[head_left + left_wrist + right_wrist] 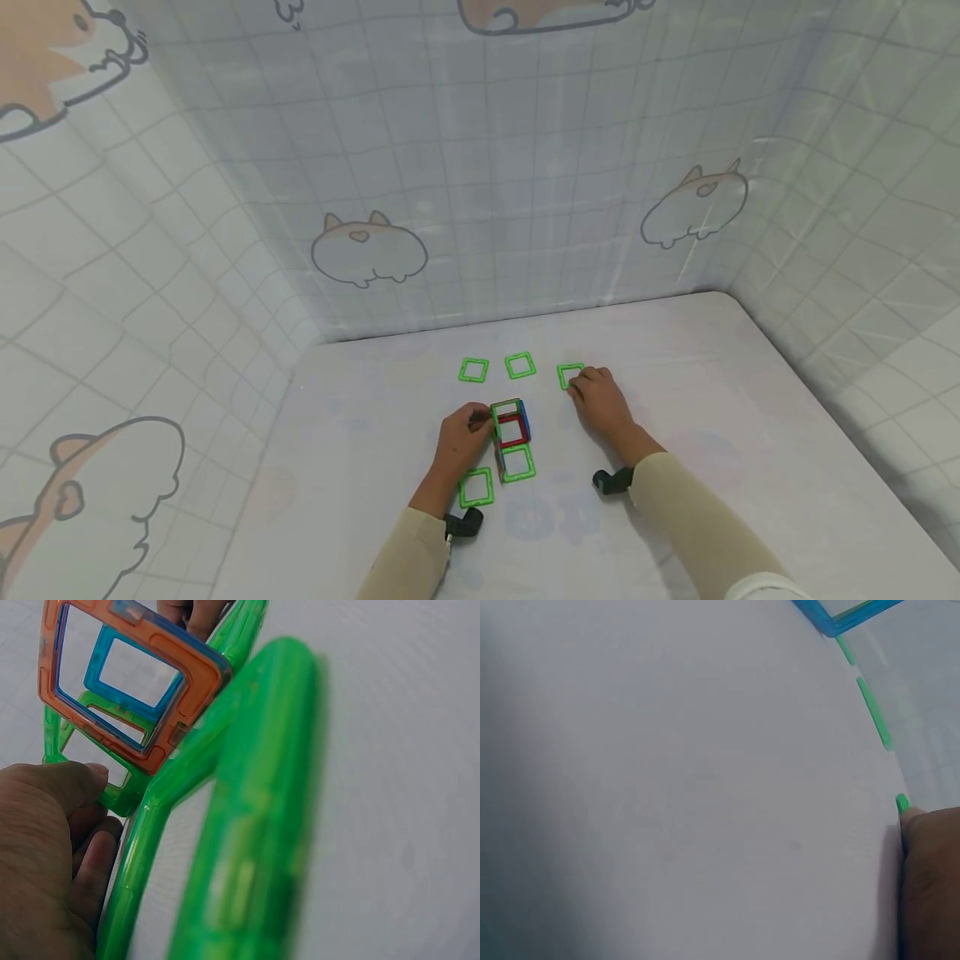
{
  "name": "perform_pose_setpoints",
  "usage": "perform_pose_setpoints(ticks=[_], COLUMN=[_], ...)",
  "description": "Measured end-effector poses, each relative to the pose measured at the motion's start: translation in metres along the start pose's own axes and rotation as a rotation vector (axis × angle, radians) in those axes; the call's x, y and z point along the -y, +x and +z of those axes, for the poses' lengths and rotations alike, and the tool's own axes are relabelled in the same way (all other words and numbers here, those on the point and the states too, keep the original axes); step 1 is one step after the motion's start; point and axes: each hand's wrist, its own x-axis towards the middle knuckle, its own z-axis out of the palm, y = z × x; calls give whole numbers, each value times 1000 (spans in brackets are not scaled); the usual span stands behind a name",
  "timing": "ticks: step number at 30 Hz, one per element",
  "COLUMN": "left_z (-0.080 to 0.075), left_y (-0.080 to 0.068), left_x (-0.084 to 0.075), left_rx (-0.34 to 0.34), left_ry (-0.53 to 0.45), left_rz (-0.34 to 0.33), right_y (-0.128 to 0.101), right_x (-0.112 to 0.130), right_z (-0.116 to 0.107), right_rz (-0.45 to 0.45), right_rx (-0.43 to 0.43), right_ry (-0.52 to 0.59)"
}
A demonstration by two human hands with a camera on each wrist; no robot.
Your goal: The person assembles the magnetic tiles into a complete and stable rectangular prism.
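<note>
Two hands, yours, and a set of coloured square frame tiles on a white table. Item: small structure, at the centre of the work, between your hands; green, red and blue frames show from above, an orange panel and a blue panel in the left wrist view. Item: your left hand, at the structure's left side, thumb and fingers pinching a green frame of it. Item: near green tile, flat, against the structure's near end. Item: loose green tile, flat, just beside your left wrist. Item: far row, three green tiles, apart from one another: left-hand tile, middle tile, right-hand tile. Item: your right hand, fingers bent, grasping the right-hand tile at its near right corner; fingertips partly hidden. Item: beige sleeves, a pair, with a black device at the right wrist.
</note>
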Motion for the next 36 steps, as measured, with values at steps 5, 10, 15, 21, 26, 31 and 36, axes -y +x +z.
perform_pose_setpoints(ticks=[5, 10, 15, 21, 26, 31, 36], left_z=[2, 3, 3, 2, 2, 1, 2], left_y=[1, 2, 1, 1, 1, 1, 1], left_x=[1, 3, 1, -1, 0, 0, 1], left_rx=[-1, -6, -1, -3, -3, 1, -1], left_ry=[1, 7, -10, -21, -20, -17, -21], left_rz=[-6, -14, -19, -23, -15, -12, -1], right_y=[-5, -14, -23, -32, -36, -38, -39], right_x=[0, 0, 0, -2, -1, 1, -1], right_z=[-3, -5, -9, -11, -13, -14, -15], right_rz=[-31, -35, -42, -58, -47, -1, 141], right_rx=[-32, -47, -68, -107, -117, -115, -105], right_ry=[-36, -49, -4, 14, 34, 35, 97])
